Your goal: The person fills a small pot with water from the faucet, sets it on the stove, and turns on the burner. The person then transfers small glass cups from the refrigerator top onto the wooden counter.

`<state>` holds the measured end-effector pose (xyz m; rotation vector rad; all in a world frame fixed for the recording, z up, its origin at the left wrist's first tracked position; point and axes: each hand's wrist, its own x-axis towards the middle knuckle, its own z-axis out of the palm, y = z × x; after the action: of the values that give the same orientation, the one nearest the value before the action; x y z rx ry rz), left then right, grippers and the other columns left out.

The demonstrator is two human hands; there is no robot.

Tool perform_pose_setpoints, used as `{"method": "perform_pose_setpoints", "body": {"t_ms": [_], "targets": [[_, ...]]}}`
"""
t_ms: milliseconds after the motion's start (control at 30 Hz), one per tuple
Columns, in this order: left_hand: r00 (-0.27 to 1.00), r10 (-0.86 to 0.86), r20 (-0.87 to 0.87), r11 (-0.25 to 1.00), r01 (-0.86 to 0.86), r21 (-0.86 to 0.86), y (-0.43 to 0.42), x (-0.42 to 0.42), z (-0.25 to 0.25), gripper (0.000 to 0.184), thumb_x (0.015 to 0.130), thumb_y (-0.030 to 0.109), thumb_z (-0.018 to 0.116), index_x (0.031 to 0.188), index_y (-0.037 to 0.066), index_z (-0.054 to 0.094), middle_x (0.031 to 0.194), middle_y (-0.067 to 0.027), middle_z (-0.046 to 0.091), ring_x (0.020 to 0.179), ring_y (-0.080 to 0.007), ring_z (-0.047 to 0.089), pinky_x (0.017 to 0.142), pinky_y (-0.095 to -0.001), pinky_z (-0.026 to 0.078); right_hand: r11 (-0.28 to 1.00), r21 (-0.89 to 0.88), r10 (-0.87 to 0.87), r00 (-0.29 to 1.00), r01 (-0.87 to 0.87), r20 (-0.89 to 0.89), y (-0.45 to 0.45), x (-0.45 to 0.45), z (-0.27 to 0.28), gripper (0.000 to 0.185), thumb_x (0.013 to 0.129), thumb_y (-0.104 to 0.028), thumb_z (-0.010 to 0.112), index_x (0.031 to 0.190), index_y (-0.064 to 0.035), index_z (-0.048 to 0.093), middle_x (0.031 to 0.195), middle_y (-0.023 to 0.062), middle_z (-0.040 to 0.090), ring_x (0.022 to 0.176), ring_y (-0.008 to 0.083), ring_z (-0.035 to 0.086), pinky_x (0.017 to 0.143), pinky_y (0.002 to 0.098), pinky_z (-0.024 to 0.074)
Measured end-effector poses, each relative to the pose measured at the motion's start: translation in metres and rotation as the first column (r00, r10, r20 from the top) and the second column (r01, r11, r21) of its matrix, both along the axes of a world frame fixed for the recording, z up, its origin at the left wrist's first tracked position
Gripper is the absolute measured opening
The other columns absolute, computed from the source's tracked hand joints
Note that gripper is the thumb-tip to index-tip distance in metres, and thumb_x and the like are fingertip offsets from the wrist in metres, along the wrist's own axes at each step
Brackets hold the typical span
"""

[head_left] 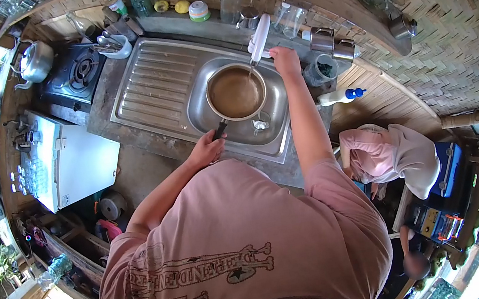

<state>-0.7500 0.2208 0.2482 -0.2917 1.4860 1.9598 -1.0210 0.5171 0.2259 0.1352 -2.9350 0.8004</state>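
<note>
Left grip (207,149): closed round the handle (219,130) of the pan (208,98). Right grip (285,61): at the tap (253,64); closure, we cannot tell. Handling note: we should hold the pan level.

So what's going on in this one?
A person is at a metal sink, with the left hand gripping the black handle of a pan over the basin. The right hand is up by the white tap; whether it is turning anything can't be told. A thin stream seems to fall from the tap into the pan, whose inside looks brownish.
</note>
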Motion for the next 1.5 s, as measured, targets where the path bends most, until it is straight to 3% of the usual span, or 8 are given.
{"method": "perform_pose_setpoints", "body": {"t_ms": [267,400,467,700,833,1033,1167,1500], "targets": [[0.999,0.014,-0.040,0.997,-0.017,-0.075,-0.003,0.002,0.003,0.024,0.100,0.014,0.054,0.121,0.003,0.049,0.068,0.0028,0.044,0.051,-0.0074,0.040,0.046,-0.0253,0.032,0.977,-0.214,0.008,1.000,-0.011,-0.014,0.017,-0.046,-0.040,0.018,0.091,-0.027,0.066,0.099,-0.0146,0.077,0.096,0.0121,0.074,0.091,0.0335,0.071,0.082,0.0431,0.0558],[0.998,0.053,-0.047,0.998,-0.054,-0.025,-0.011,0.009,0.005,0.023,0.099,0.015,0.056,0.119,0.006,0.052,0.068,0.0051,0.043,0.053,-0.0057,0.039,0.047,-0.0243,0.030,0.999,0.027,-0.030,0.999,0.030,-0.012,0.010,-0.034,-0.016,0.026,0.090,-0.032,0.065,0.103,-0.0118,0.076,0.099,0.0135,0.074,0.092,0.0350,0.071,0.084,0.0432,0.0549],[0.997,0.063,-0.045,0.998,-0.064,-0.022,-0.015,0.016,0.008,0.022,0.098,0.016,0.057,0.118,0.008,0.053,0.069,0.0059,0.043,0.054,-0.0051,0.039,0.047,-0.0242,0.030,0.981,-0.183,-0.083,0.993,0.067,-0.083,0.010,-0.025,-0.036,0.027,0.093,-0.031,0.065,0.105,-0.0098,0.075,0.101,0.0163,0.073,0.093,0.0352,0.071,0.081,0.0432,0.0552],[0.982,0.185,-0.039,0.981,-0.182,0.065,-0.038,0.041,0.009,0.019,0.098,0.018,0.058,0.114,0.009,0.054,0.068,0.0061,0.043,0.054,-0.0051,0.040,0.047,-0.0248,0.031,0.927,-0.316,-0.297,0.913,0.204,-0.281,-0.036,0.103,-0.062,0.026,0.100,-0.021,0.058,0.114,-0.0017,0.070,0.105,0.0187,0.074,0.095,0.0341,0.072,0.082,0.0418,0.0564],[0.965,0.242,-0.097,0.969,-0.245,-0.027,-0.060,0.068,0.008,0.017,0.097,0.018,0.059,0.110,0.009,0.056,0.068,0.0062,0.044,0.055,-0.0047,0.041,0.047,-0.0247,0.032,0.853,-0.493,-0.132,0.985,0.172,0.115,-0.068,0.173,-0.092,0.023,0.097,-0.014,0.061,0.114,-0.0003,0.071,0.103,0.0184,0.074,0.092,0.0321,0.073,0.082,0.0418,0.0561],[0.926,0.323,-0.194,0.899,-0.364,-0.245,-0.093,0.114,0.003,0.012,0.092,0.018,0.059,0.098,0.007,0.057,0.072,0.0038,0.050,0.060,-0.0062,0.044,0.053,-0.0271,0.037,0.970,-0.227,0.061,0.993,-0.082,-0.100,-0.124,0.222,-0.040,0.018,0.095,-0.009,0.063,0.107,0.0000,0.073,0.103,0.0192,0.074,0.091,0.0325,0.072,0.080,0.0424,0.0558],[0.906,0.416,-0.085,0.886,-0.424,-0.188,-0.111,0.134,0.023,0.014,0.090,0.018,0.060,0.097,0.007,0.057,0.072,0.0036,0.050,0.060,-0.0064,0.044,0.053,-0.0271,0.036,0.927,-0.294,0.135,0.940,-0.231,-0.312,-0.132,0.213,-0.013,0.016,0.094,-0.004,0.064,0.107,0.0027,0.072,0.107,0.0205,0.073,0.096,0.0342,0.072,0.083,0.0411,0.0585],[0.848,0.523,-0.084,0.849,-0.527,-0.045,-0.177,0.172,0.028,0.011,0.094,0.014,0.059,0.101,0.008,0.055,0.066,0.0053,0.047,0.050,-0.0046,0.039,0.044,-0.0258,0.029,0.850,-0.284,0.386,0.891,-0.445,-0.241,-0.220,0.253,0.016,0.014,0.094,-0.006,0.065,0.103,-0.0002,0.074,0.100,0.0158,0.074,0.090,0.0318,0.072,0.081,0.0402,0.0576]]}}
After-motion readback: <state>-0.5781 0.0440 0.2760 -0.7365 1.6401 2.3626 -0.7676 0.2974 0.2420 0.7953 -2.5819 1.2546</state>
